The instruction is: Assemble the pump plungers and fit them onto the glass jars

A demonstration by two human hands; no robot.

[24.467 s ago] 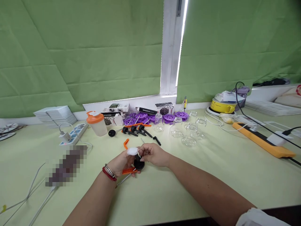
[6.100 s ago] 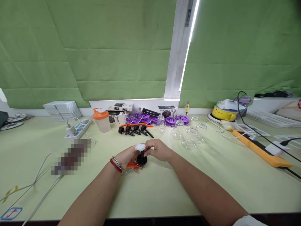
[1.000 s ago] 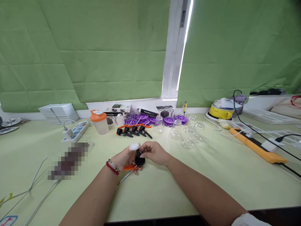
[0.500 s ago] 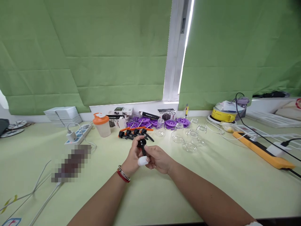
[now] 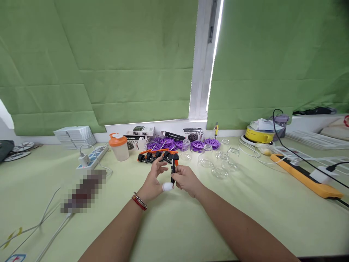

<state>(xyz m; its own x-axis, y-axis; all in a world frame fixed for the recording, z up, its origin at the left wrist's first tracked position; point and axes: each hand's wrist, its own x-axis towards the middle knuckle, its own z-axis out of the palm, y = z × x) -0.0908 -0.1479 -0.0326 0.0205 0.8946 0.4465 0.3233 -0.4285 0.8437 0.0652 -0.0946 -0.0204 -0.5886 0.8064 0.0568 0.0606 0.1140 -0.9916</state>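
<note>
Holding a small black plastic stem part with orange tip (image 5: 173,165) upright above the pale green table (image 5: 191,225), right hand (image 5: 187,181) pinches its lower end, fingers closed on it. Left hand (image 5: 153,182), white-wrapped thumb, half-open just beside, whether touching unclear. Row of similar black parts (image 5: 152,157) behind.

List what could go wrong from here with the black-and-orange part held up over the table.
The right hand pinches the slim black-and-orange part only at its lower end, so it could tip or slip. The left hand, thumb in a white finger cot, is spread open beside it and may not catch it. A fall could send it into the clear glass jars or the row of black-capped parts close behind.
</note>
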